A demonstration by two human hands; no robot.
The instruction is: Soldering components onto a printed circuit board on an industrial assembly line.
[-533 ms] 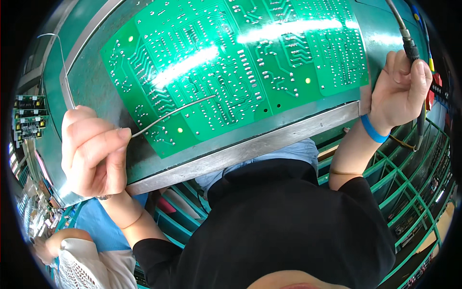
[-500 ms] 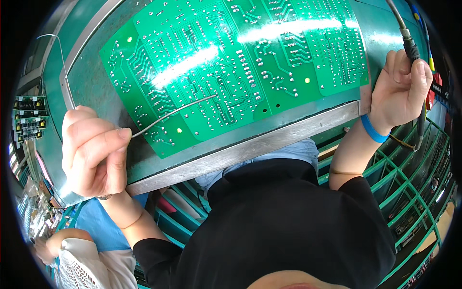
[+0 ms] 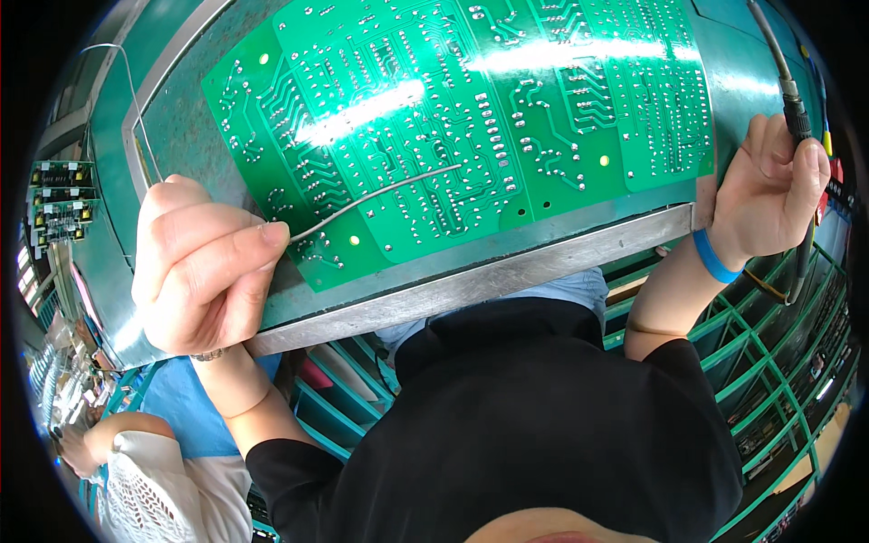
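Note:
A large green circuit board (image 3: 561,195) lies on the bench with its solder-dotted side up, glare across it. My left hand (image 3: 204,271) pinches a length of solder wire (image 3: 376,195) at the board's left corner; the wire's tip hangs over the board's middle, and its other end rises behind the hand. At the board's right side, my right hand (image 3: 769,185) is closed round a soldering iron (image 3: 795,109), its metal end pointing up and away from the board. The iron's cable hangs below the hand. A blue band circles my right wrist.
A metal strip (image 3: 507,271) edges the bench in front of my body. Green wire racks (image 3: 769,362) stand at the lower right. Small assembled boards (image 3: 62,204) are at the far left. Another person's arm and white sleeve (image 3: 149,489) show at the lower left.
The view has shifted a little. My left hand has moved slightly right and up, with the wire tip further over the board. The right hand keeps its hold on the iron.

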